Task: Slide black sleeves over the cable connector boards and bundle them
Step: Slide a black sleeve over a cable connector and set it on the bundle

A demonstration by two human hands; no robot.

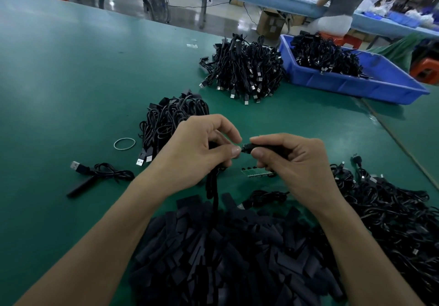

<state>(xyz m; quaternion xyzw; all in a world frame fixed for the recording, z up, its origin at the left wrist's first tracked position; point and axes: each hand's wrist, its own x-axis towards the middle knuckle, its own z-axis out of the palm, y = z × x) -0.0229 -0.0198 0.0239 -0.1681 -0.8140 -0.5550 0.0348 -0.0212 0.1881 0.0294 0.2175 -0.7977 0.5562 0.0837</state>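
Pinching one cable [215, 194], the left grip [199, 149] meets the right grip [292, 160], curled round one black sleeve [279, 150].

Dim, even overhead light; soft shadows; wide-angle edge bending; background blurred; floor glare.

My left hand [197, 149] pinches a cable [215, 194] that hangs down to the heap of sleeves [237, 258] on the green table [59, 80]. My right hand [292, 163] grips a sleeve [275, 149]. The connector [245, 148] shows between my two hands.
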